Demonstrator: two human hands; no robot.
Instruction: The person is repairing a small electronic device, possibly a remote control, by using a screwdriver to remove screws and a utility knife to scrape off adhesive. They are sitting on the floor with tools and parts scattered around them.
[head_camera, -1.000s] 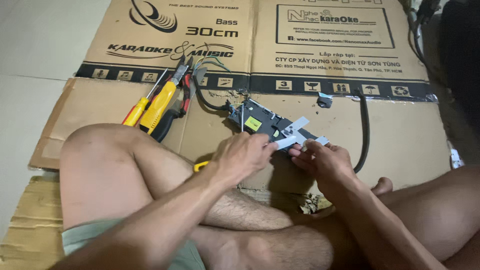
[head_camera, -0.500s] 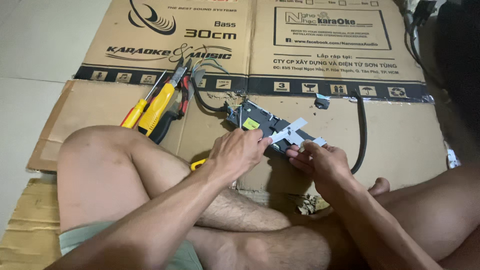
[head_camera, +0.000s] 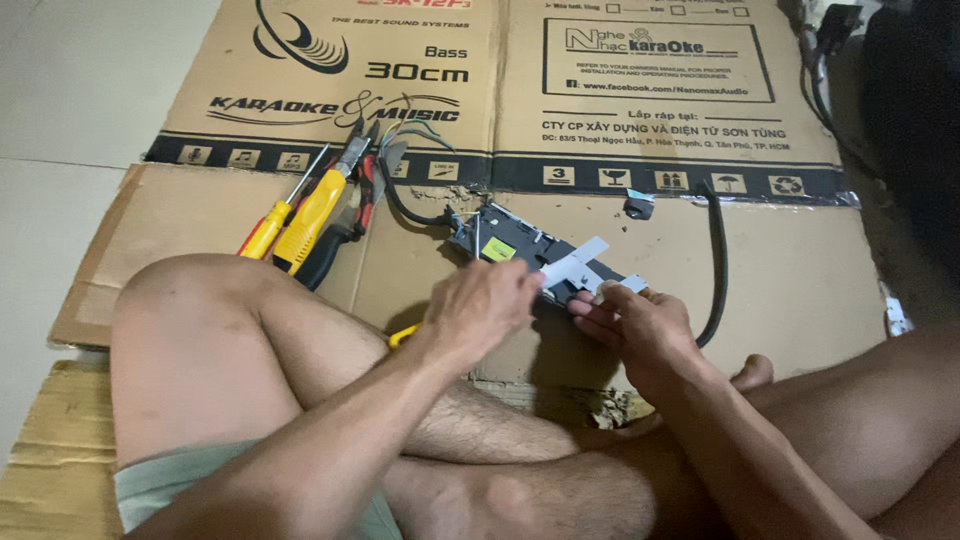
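Between your two hands, on the flattened cardboard spread over the floor, lies the dark circuit board. Its long axis slants from up-left, by the wires, down-right toward your right hand. Your left hand is closed over the board's near edge, seemingly gripping a yellow-handled tool, though your fingers hide most of it. Your right hand pinches the lower end of the white strip, just beside your left.
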